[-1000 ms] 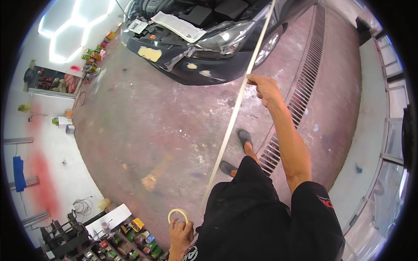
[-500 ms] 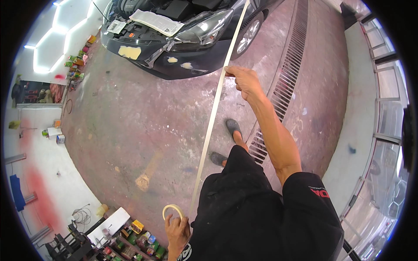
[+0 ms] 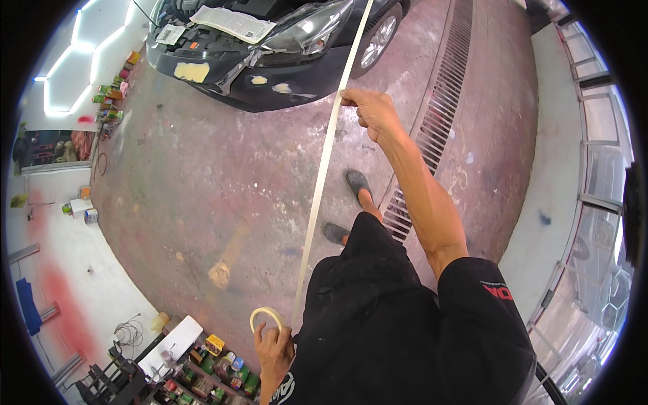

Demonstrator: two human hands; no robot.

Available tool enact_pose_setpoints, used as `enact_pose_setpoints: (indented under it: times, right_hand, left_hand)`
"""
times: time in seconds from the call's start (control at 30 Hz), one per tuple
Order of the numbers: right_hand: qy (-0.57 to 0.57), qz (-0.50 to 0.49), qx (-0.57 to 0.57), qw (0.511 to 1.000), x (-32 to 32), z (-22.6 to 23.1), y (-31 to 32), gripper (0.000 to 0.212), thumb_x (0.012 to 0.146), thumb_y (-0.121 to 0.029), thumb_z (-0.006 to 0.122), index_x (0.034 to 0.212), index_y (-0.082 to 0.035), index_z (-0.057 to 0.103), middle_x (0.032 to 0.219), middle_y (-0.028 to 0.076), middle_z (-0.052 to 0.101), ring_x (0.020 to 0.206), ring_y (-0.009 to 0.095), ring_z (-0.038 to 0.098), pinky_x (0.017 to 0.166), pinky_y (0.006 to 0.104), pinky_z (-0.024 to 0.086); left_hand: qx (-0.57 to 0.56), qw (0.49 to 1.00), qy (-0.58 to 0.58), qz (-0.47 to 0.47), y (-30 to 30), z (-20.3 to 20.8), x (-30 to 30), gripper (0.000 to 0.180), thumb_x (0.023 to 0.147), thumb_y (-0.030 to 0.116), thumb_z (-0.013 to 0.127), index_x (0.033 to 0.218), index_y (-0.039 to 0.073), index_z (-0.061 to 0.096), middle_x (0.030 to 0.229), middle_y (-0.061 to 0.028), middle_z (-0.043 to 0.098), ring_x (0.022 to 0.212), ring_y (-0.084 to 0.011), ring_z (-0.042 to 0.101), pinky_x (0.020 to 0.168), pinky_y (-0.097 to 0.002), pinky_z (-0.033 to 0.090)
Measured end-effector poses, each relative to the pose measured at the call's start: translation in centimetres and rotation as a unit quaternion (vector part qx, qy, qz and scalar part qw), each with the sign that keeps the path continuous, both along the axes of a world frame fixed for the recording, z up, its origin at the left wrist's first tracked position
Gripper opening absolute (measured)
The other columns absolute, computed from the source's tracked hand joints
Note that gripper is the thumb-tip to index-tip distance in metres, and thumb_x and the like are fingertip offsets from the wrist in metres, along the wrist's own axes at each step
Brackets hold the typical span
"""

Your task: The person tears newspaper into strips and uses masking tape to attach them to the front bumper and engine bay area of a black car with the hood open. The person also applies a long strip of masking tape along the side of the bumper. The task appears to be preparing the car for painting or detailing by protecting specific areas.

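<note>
My left hand [image 3: 275, 354], low in the picture, has its fingers closed on a pale yellow roll of masking tape [image 3: 267, 310]. A long strip of masking tape [image 3: 315, 202] stretches taut from beside that hand up past the upper edge of the picture. Farther along, my right hand [image 3: 374, 113] pinches the strip's edge between thumb and fingertips, the other fingers curled in. Beyond it stands a dark car [image 3: 304, 81] with its engine bay exposed. The strip passes in front of the car near its front wheel [image 3: 378, 44]; its far end is out of view.
Cream patches [image 3: 192, 71] mark the bumper, and newspaper [image 3: 233, 23] lies over the car's front. A drain grate [image 3: 442, 94] crosses the floor at right. Cans and tools crowd a bench [image 3: 172, 347] at lower left. Glass panels [image 3: 594, 263] line the right side.
The view has shifted slightly, so the car appears higher and farther left. Both hands keep their hold on the tape, and the strip stays stretched between them.
</note>
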State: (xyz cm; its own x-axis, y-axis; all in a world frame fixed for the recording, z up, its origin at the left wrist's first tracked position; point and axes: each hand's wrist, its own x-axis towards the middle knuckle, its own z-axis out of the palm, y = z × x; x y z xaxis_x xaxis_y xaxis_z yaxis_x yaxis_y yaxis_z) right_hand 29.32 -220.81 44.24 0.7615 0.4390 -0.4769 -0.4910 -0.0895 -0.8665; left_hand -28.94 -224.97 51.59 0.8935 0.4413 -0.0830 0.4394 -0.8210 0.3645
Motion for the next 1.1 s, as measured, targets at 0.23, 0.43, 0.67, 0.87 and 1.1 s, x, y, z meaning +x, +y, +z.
enact_pose_setpoints:
  times: [0.23, 0.43, 0.67, 0.87, 1.1]
  right_hand:
    - [-0.006, 0.007, 0.011, 1.000, -1.0, -0.2, -0.4, 0.019, 0.094, -0.020, 0.081, 0.093, -0.002, 0.081, 0.093, 0.007, 0.080, 0.058, 0.006, 0.035, 0.049, 0.0279, 0.026]
    - [0.003, 0.007, 0.016, 1.000, -1.8, -0.1, -0.7, 0.019, 0.091, -0.019, 0.083, 0.092, 0.000, 0.081, 0.089, 0.007, 0.080, 0.062, 0.009, 0.048, 0.055, 0.0301, 0.034]
    - [0.009, 0.014, 0.019, 1.000, -3.4, 0.1, -1.1, 0.019, 0.092, -0.018, 0.081, 0.093, 0.001, 0.081, 0.090, 0.008, 0.080, 0.062, 0.009, 0.047, 0.054, 0.0299, 0.034]
    - [0.016, 0.026, 0.014, 0.999, -5.4, 0.6, -1.3, 0.019, 0.094, -0.020, 0.078, 0.094, -0.001, 0.081, 0.095, 0.007, 0.080, 0.057, 0.005, 0.034, 0.050, 0.0266, 0.027]
    - [0.019, 0.051, 0.007, 0.998, -7.8, 0.6, -2.0, 0.022, 0.096, -0.022, 0.079, 0.103, -0.003, 0.084, 0.099, 0.006, 0.082, 0.070, 0.010, 0.050, 0.065, 0.0305, 0.041]
  left_hand:
    - [0.002, 1.000, -0.004, -0.010, 0.0, 0.1, 0.1, 0.026, 0.086, -0.002, 0.078, 0.109, 0.008, 0.071, 0.078, -0.0076, 0.053, 0.075, -0.0275, 0.062, 0.112, -0.0551, 0.048]
    - [-0.001, 1.000, -0.004, -0.019, 0.1, -0.1, -0.1, 0.028, 0.086, -0.001, 0.079, 0.111, 0.008, 0.072, 0.079, -0.0076, 0.053, 0.077, -0.0270, 0.062, 0.112, -0.0554, 0.048]
    - [-0.004, 1.000, -0.006, -0.026, 0.3, -0.1, -0.4, 0.030, 0.086, -0.002, 0.079, 0.113, 0.008, 0.072, 0.081, -0.0075, 0.053, 0.078, -0.0269, 0.063, 0.112, -0.0559, 0.048]
    - [0.014, 0.999, -0.016, -0.024, 0.5, -0.3, -0.3, 0.029, 0.085, -0.001, 0.080, 0.112, 0.008, 0.072, 0.079, -0.0070, 0.054, 0.077, -0.0264, 0.063, 0.112, -0.0554, 0.049]
    - [0.015, 0.999, -0.021, -0.023, 0.7, -0.3, -0.3, 0.029, 0.085, -0.001, 0.078, 0.111, 0.008, 0.071, 0.079, -0.0070, 0.055, 0.076, -0.0263, 0.063, 0.112, -0.0554, 0.050]
